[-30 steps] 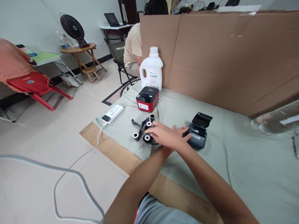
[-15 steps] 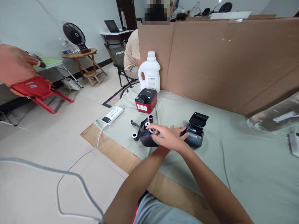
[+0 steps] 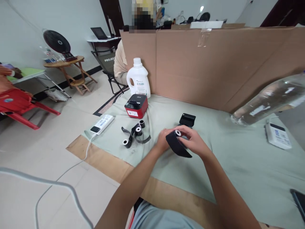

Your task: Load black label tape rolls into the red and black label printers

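My right hand (image 3: pixel 194 140) grips a black paper roll (image 3: pixel 179 148) with a white core, its loose end hanging down toward the table. My left hand (image 3: pixel 164 140) is just left of the roll, its fingers mostly hidden behind it. Behind both hands is a small dark printer, its black lid (image 3: pixel 187 120) raised and its body mostly covered by the hands. To the left lie several smaller black rolls (image 3: pixel 138 131) with white cores and strips partly unwound.
A red and black printer (image 3: pixel 137 106) stands before a white jug (image 3: pixel 138 78). A white power bank (image 3: pixel 102 124) with a cable lies at the left edge. A tall cardboard panel (image 3: pixel 186 66) closes the back; a clear plastic bottle (image 3: pixel 267 98) and white device (image 3: pixel 278 135) are right.
My right hand has carried the black paper roll rightward, from beside the smaller rolls to in front of the open printer. My arms are no longer crossed. The view has shifted right.
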`<control>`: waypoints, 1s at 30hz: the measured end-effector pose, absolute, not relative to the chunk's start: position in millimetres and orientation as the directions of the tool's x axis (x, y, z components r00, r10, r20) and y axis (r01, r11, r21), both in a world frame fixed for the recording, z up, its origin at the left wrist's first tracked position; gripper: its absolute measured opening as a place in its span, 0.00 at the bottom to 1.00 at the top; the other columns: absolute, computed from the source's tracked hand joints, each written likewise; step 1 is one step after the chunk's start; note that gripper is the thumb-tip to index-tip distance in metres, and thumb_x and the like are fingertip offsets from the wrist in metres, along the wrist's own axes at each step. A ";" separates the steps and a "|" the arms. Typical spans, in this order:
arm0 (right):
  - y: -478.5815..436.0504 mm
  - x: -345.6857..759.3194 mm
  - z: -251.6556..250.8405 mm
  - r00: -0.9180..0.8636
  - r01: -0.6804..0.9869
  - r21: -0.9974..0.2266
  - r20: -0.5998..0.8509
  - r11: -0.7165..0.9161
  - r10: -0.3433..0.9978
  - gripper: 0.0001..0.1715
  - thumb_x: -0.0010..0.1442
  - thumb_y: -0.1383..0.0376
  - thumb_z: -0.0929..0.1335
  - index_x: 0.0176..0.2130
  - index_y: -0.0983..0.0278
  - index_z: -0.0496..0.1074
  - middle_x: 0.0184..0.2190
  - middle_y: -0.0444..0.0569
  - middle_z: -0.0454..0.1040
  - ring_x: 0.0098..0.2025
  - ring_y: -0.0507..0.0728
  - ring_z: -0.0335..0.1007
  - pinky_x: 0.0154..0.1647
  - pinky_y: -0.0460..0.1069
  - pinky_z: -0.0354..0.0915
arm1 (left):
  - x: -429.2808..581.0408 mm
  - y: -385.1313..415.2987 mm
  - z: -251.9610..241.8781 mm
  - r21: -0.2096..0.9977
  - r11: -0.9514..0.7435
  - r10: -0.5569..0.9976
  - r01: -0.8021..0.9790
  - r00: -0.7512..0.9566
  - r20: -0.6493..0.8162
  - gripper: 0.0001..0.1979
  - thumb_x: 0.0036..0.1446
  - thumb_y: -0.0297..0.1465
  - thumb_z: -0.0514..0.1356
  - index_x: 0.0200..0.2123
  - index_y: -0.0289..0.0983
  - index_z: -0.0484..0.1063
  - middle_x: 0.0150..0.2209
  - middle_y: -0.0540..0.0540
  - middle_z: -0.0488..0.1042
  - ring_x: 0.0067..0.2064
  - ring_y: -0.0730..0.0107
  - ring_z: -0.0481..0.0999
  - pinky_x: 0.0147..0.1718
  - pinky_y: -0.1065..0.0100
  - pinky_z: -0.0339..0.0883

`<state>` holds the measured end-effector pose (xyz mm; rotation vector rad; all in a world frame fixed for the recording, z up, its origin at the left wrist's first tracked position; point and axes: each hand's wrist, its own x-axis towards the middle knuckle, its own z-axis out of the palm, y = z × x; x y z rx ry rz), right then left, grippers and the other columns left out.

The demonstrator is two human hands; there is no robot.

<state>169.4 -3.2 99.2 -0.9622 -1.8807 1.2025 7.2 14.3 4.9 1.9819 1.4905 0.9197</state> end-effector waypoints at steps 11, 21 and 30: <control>19.2 213.9 48.0 -0.407 0.329 -0.784 0.385 0.526 0.828 0.15 0.55 0.72 0.65 0.43 0.60 0.70 0.47 0.52 0.75 0.46 0.59 0.71 0.40 0.51 0.66 | 15.6 18.7 -7.1 0.982 -0.190 0.978 0.020 0.091 0.188 0.23 0.62 0.45 0.57 0.49 0.34 0.78 0.47 0.40 0.82 0.48 0.60 0.80 0.49 0.62 0.73; 20.6 237.1 55.2 -0.405 0.315 -0.917 0.104 0.246 0.908 0.22 0.57 0.70 0.61 0.48 0.58 0.75 0.50 0.48 0.78 0.55 0.60 0.73 0.57 0.57 0.67 | 17.3 11.8 0.8 0.959 -0.282 0.937 0.030 0.222 0.269 0.19 0.59 0.34 0.63 0.52 0.35 0.76 0.51 0.39 0.80 0.45 0.66 0.79 0.45 0.66 0.72; 23.3 238.6 58.8 -0.442 0.446 -0.867 0.003 0.223 0.897 0.20 0.63 0.57 0.67 0.52 0.58 0.77 0.50 0.50 0.79 0.44 0.60 0.74 0.43 0.54 0.68 | 17.1 12.1 1.5 0.922 -0.379 0.902 0.075 0.252 0.351 0.18 0.61 0.27 0.59 0.54 0.38 0.75 0.57 0.40 0.77 0.55 0.62 0.77 0.52 0.63 0.70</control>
